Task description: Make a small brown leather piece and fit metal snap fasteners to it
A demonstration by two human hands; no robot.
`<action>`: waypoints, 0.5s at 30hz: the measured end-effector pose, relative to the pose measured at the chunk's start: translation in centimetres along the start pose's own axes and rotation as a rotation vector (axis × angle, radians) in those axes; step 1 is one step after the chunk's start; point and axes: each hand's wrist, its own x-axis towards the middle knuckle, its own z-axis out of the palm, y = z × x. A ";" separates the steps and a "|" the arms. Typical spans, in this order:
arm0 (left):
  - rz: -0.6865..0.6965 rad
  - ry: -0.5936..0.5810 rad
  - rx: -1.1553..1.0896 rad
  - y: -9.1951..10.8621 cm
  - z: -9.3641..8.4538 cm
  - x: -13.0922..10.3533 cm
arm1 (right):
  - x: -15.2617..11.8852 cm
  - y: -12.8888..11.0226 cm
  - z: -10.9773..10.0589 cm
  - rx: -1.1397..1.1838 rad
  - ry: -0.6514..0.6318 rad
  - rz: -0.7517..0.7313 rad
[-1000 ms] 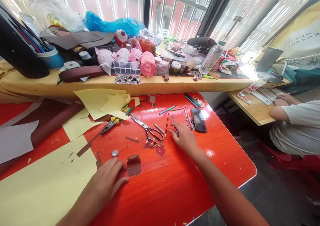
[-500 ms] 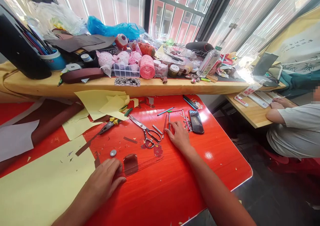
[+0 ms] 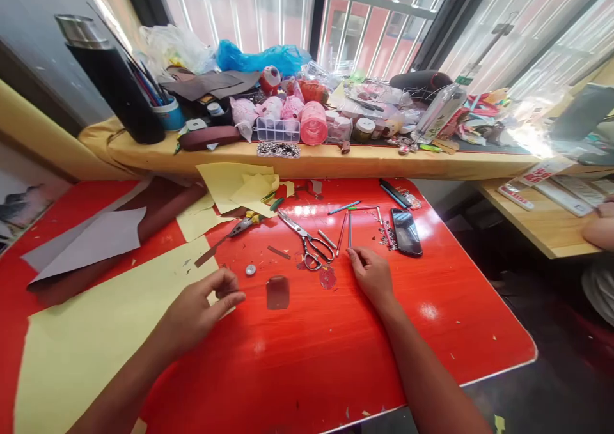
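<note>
1. From where I stand, the glossy red table [image 3: 336, 357] spreads beneath both hands.
2. A large yellow paper sheet [image 3: 105, 338] lies beneath and to the left of the left grip, partly covered by that forearm.
3. A roll of brown material [image 3: 167, 213] lies farther off, beyond and left of the left grip.
4. The left hand [image 3: 201, 306] has its fingers curled toward the thumb; yellow paper shows through the gap, and I can't tell whether the tips pinch anything.
5. The right hand [image 3: 373, 277] has thumb and forefinger drawn close together at the near end of a dark pencil; whether they pinch it, I can't tell.
6. Scissors [image 3: 303, 234] lie left of the right grip, blades pointing away.
7. A black phone [image 3: 407, 231] sits beyond and right of the right grip.
8. Pliers [image 3: 242, 225] lie beyond the left grip.
9. A rounded brown piece [image 3: 278, 292] lies flat between the hands, nearer the left fingertips.
10. That dark pencil [image 3: 350, 229] points straight away from the right fingertips.
11. A small round grey disc [image 3: 250, 270] rests just beyond the left fingertips.
</note>
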 end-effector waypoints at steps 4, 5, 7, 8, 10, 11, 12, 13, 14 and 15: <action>-0.079 0.215 0.025 -1.2 -1.4 1.0 | 0.1 0.0 0.0 0.055 0.028 0.064; -0.095 0.256 0.030 -1.6 -1.5 1.5 | 0.1 0.0 -0.1 0.060 0.031 0.073; -0.117 0.298 0.034 -2.4 -1.5 2.6 | 0.1 -0.1 -0.2 0.066 0.040 0.079; -0.124 0.297 0.042 -2.7 -1.4 3.1 | 0.1 -0.2 -0.2 0.065 0.044 0.076; -0.133 0.281 0.096 -3.4 -1.1 4.1 | 0.0 -0.3 -0.3 0.054 0.046 0.062; -0.129 0.276 0.148 -3.7 -1.0 4.4 | 0.0 -0.3 -0.3 0.047 0.045 0.054; -0.114 0.277 0.210 -3.9 -0.8 4.6 | 0.0 -0.3 -0.3 0.041 0.042 0.047; -0.088 0.284 0.277 -4.1 -0.7 4.7 | 0.0 -0.3 -0.2 0.037 0.039 0.042; -0.054 0.303 0.344 -4.3 -0.6 4.7 | 0.0 -0.3 -0.2 0.034 0.037 0.041; -0.015 0.335 0.406 -4.3 -0.5 4.6 | 0.0 -0.2 -0.2 0.034 0.037 0.043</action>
